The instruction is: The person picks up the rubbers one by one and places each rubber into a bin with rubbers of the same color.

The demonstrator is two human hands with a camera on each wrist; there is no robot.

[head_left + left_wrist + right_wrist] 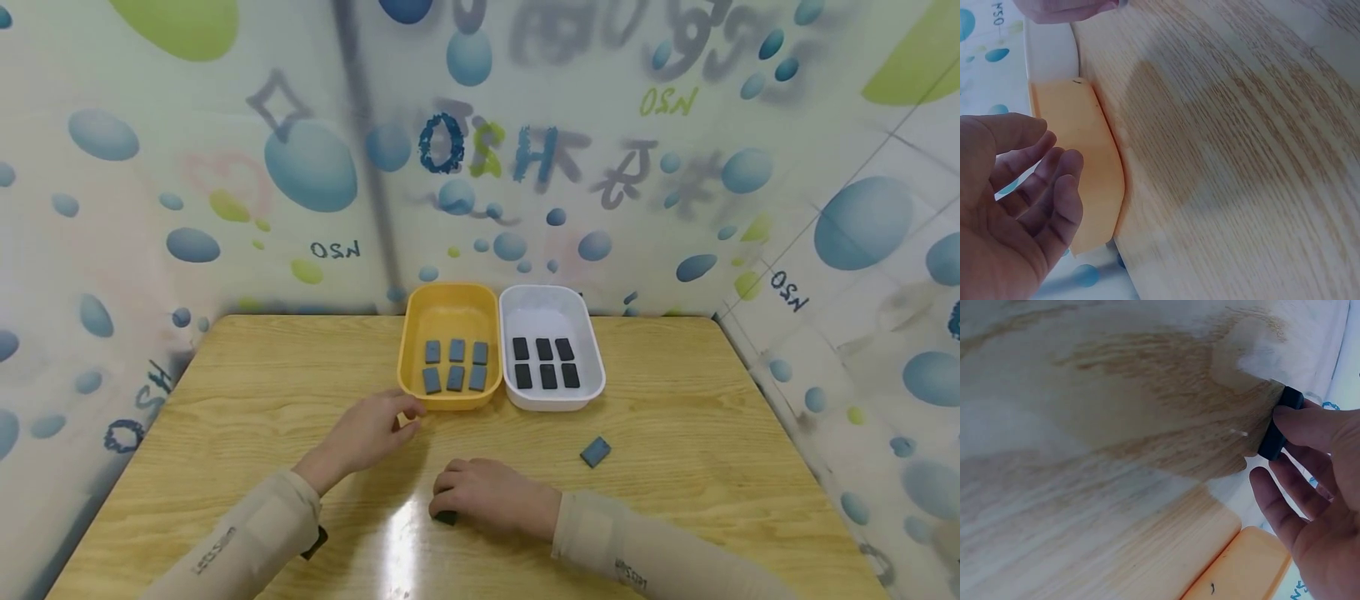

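Observation:
My right hand [487, 496] is low over the table's front middle, pinching a small black rectangular block [1280, 423] between thumb and fingers. In the head view most of that block is hidden under the hand. My left hand [371, 433] is at the front left corner of the yellow tray [407, 367], its fingers loosely bent with nothing between them. Several blue-grey blocks [457, 350] lie in two rows in this tray. Beside it, the white tray [597, 371] contains several black blocks [548, 377], also in two rows.
A single blue-grey block [596, 452] lies on the wooden table [675, 400] to the right, in front of the white tray. Partly hidden by the left sleeve [262, 521] is a black object [315, 543]. Behind the trays rises a patterned wall covering [480, 208].

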